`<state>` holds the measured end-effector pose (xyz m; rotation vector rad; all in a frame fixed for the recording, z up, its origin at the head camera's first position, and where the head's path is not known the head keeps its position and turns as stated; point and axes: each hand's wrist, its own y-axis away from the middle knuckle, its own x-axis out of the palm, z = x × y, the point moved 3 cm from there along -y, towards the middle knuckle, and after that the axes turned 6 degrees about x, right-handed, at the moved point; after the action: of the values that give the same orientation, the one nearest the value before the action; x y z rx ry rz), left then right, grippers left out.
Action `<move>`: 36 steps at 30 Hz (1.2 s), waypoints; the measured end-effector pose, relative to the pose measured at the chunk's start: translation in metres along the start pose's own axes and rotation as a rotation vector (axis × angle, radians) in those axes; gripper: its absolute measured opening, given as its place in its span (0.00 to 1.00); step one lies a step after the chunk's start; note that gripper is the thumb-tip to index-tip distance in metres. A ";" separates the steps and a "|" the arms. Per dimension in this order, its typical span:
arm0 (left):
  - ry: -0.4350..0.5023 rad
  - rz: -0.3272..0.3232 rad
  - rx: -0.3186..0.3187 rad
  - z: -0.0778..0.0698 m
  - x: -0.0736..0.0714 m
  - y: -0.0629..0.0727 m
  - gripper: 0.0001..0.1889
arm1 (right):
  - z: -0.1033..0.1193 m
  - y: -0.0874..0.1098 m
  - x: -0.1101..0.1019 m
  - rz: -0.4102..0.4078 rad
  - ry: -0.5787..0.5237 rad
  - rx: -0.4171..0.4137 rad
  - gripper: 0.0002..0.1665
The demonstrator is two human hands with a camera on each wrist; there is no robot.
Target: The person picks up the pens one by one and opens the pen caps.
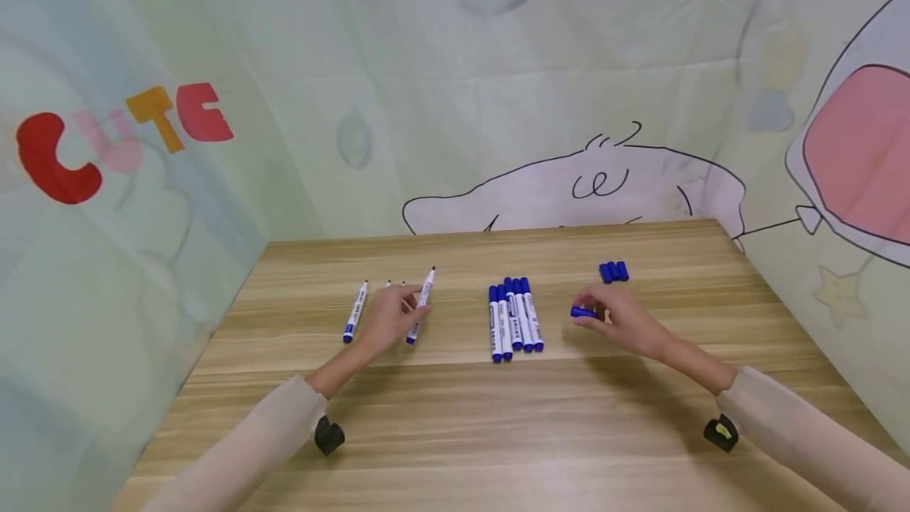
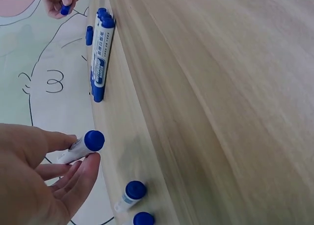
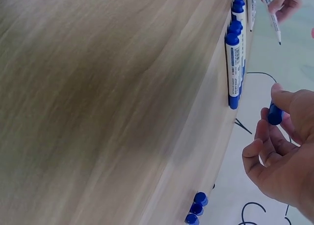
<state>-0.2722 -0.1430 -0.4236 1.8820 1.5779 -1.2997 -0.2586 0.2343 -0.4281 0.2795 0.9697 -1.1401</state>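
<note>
In the head view my left hand (image 1: 389, 316) pinches an uncapped whiteboard marker (image 1: 425, 296) between thumb and fingers, its dark tip pointing away from me. My right hand (image 1: 626, 321) holds a blue marker cap (image 1: 583, 312) between thumb and fingertips, over the table's right side. The left wrist view shows the held marker's blue end (image 2: 94, 140) facing the camera. Another uncapped marker (image 1: 357, 312) lies just left of the left hand, and the tips of others show behind that hand. Between the hands lies a row of several capped blue markers (image 1: 513, 318).
Three loose blue caps (image 1: 614, 272) lie side by side at the back right of the wooden table (image 1: 455, 425). Behind the table's far edge hangs a printed cloth (image 1: 320, 141) with cartoon drawings.
</note>
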 end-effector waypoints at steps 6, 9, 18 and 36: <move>-0.048 -0.005 -0.024 0.011 0.001 0.000 0.07 | -0.001 0.002 0.001 -0.007 -0.016 -0.034 0.08; -0.089 -0.002 -0.030 0.013 0.002 -0.001 0.09 | -0.001 0.002 0.003 0.007 -0.024 -0.040 0.07; -0.182 0.022 -0.056 0.017 0.012 -0.002 0.15 | -0.003 0.005 0.005 0.013 -0.028 -0.019 0.08; -0.405 0.045 -0.010 0.015 0.022 0.000 0.12 | -0.003 0.005 0.005 0.044 -0.033 0.034 0.08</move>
<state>-0.2795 -0.1416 -0.4492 1.5155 1.3206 -1.5317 -0.2559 0.2353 -0.4352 0.3068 0.9122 -1.1186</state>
